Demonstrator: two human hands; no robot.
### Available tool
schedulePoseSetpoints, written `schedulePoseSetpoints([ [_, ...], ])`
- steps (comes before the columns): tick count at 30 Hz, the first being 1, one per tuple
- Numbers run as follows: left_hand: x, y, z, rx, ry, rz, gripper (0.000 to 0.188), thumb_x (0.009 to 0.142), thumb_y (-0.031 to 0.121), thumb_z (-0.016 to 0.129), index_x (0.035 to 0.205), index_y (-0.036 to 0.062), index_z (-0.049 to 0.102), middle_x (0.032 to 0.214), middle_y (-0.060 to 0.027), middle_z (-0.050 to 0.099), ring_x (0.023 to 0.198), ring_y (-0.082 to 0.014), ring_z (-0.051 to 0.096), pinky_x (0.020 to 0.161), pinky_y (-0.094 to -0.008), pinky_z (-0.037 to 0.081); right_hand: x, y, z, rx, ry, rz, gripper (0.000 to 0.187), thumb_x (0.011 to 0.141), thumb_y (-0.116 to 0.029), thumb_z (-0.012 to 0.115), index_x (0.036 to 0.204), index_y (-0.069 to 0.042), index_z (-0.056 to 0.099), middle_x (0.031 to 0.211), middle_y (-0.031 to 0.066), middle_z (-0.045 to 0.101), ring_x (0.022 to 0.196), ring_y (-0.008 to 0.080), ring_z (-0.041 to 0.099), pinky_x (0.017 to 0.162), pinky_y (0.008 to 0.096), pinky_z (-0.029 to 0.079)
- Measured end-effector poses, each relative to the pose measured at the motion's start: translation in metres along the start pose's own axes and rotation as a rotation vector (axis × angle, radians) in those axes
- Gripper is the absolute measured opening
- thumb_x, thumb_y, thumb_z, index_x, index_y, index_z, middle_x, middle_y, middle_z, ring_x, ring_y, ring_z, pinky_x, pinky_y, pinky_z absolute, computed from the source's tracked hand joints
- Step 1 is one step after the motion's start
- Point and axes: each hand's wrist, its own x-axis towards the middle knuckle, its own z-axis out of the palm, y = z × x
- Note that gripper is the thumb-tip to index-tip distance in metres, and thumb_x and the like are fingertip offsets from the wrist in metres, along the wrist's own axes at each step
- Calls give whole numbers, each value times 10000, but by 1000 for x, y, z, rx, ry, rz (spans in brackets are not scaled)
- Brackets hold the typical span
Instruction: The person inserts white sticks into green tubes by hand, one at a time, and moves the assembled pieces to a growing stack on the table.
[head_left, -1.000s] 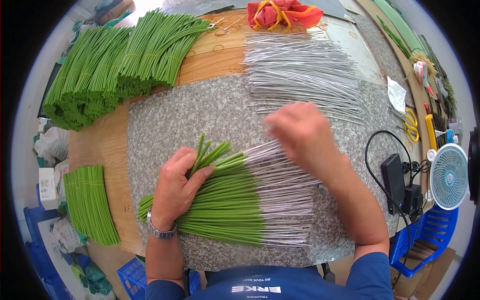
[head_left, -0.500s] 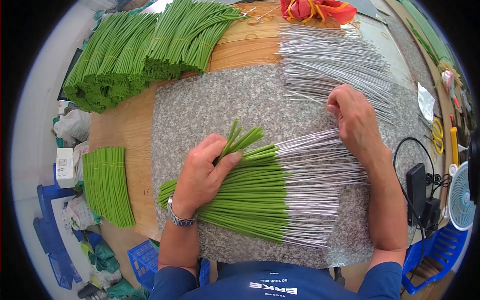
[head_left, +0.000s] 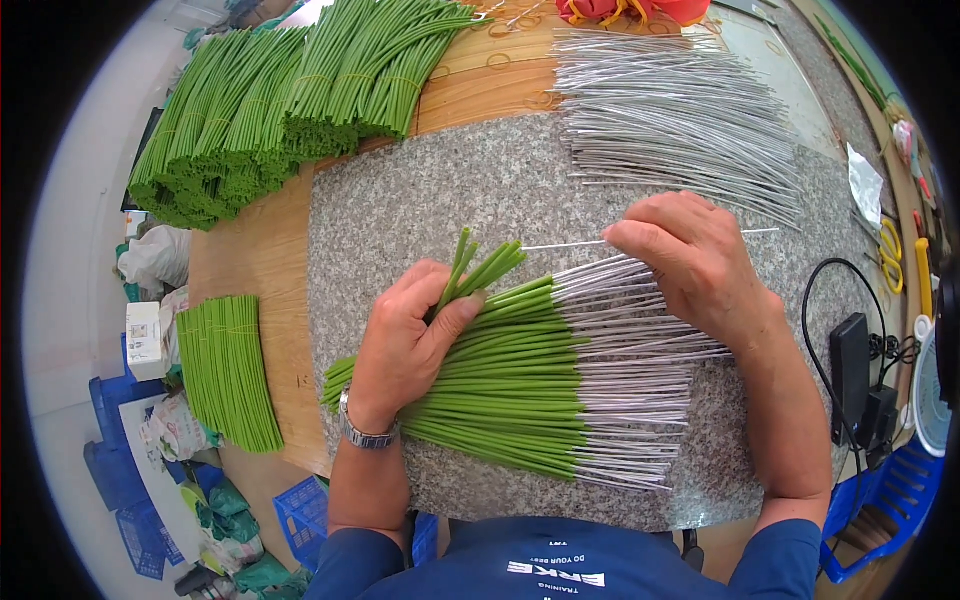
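My left hand (head_left: 412, 335), with a metal watch at its wrist, is closed round a few loose green tubes (head_left: 495, 266). It rests over a fan of green tubes (head_left: 500, 390) with silvery wires (head_left: 635, 345) sticking out of their right ends. Pinched in my right hand (head_left: 700, 265) is one thin silvery wire (head_left: 565, 244). The wire's left end meets the end of a tube in my left hand; whether it is inside cannot be made out. Past my right hand lies a pile of loose silvery wires (head_left: 670, 110).
Large bundles of green tubes (head_left: 290, 100) lie at the far left, a smaller bundle (head_left: 230, 370) nearer. The grey speckled slab (head_left: 430, 190) bears the fan. At right are yellow-handled scissors (head_left: 890, 255), a black power adapter (head_left: 850, 370) with cable, and a blue basket (head_left: 885, 500).
My right hand has come down and left from the edge of the wire pile, now with a single wire in its fingers reaching the tubes. My left hand keeps its hold.
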Motion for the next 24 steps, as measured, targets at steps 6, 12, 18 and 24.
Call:
schedulePoseSetpoints([
  [6, 0, 0, 0, 7, -4, -3, 159, 1029, 130, 742, 1110, -6, 747, 926, -132, 645, 836, -289, 650, 758, -398, 515, -2, 2, 0, 41, 14, -4, 260, 835, -27, 730, 1092, -62, 714, 973, 79, 703, 883, 292, 727, 770, 409, 591],
  [12, -1, -1, 0, 5, 4, 6, 159, 1028, 128, 743, 1115, -5, 751, 921, -128, 648, 831, -282, 651, 753, -396, 515, 0, 0, 0, 52, 4, 5, 236, 848, -20, 721, 1080, -58, 704, 963, 78, 693, 875, 296, 723, 754, 415, 588],
  [18, -1, 0, 0, 9, -4, -5, 160, 1026, 129, 746, 1111, -6, 754, 919, -125, 649, 829, -278, 650, 749, -393, 513, -1, 0, 1, 43, -5, 5, 226, 854, -31, 714, 1077, -69, 703, 956, 72, 687, 880, 293, 720, 758, 416, 586],
  [24, 0, 2, 0, 12, 0, 3, 158, 1018, 127, 756, 1103, -7, 756, 932, -125, 662, 844, -277, 658, 759, -390, 520, 1, 2, -5, -6, -38, -43, 233, 839, -61, 703, 1070, -91, 707, 964, 44, 679, 897, 249, 713, 796, 404, 578],
])
